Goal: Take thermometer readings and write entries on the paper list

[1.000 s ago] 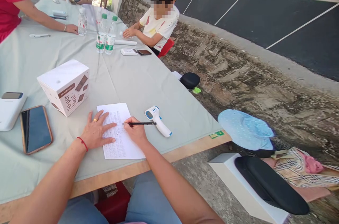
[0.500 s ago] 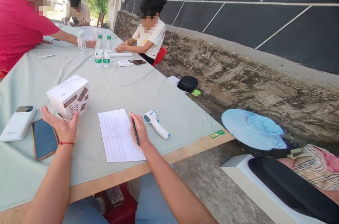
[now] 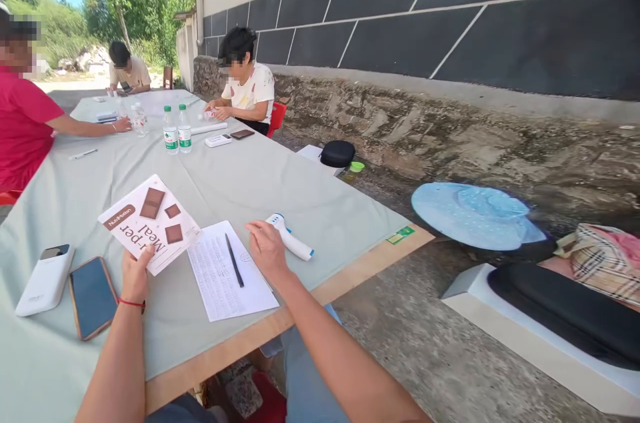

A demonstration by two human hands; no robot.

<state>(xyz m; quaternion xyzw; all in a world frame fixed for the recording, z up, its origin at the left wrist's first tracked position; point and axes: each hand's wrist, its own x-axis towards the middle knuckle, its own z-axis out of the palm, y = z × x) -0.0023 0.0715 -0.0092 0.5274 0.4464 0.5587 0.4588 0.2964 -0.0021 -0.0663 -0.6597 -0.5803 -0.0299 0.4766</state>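
Note:
My left hand (image 3: 136,276) is closed on the near edge of a white cardboard box (image 3: 170,210), thumb across its printed front. The box shows brown chocolate pieces and the words "NutriMotion" and "Meal"; it is tilted up above the table. A black pen (image 3: 233,260) lies on a sheet of paper (image 3: 215,296) covered in handwriting. Just right of the pen, my right hand (image 3: 268,250) hovers over the paper's edge, empty, its fingers loosely bent and partly apart. Beside it rests a white and blue infrared thermometer (image 3: 295,243), its front end partly behind that hand.
A white power bank (image 3: 46,280) and a phone (image 3: 93,296) lie left. Water bottles (image 3: 171,133) stand farther up the cloth-covered table (image 3: 280,183). Several people sit around it. Right of the table are a blue hat (image 3: 465,213) and a black case (image 3: 560,310).
My right hand has let go of the pen, which now lies on the paper. My left hand has closed on the box and tipped its printed front upward. The camera view has tilted up.

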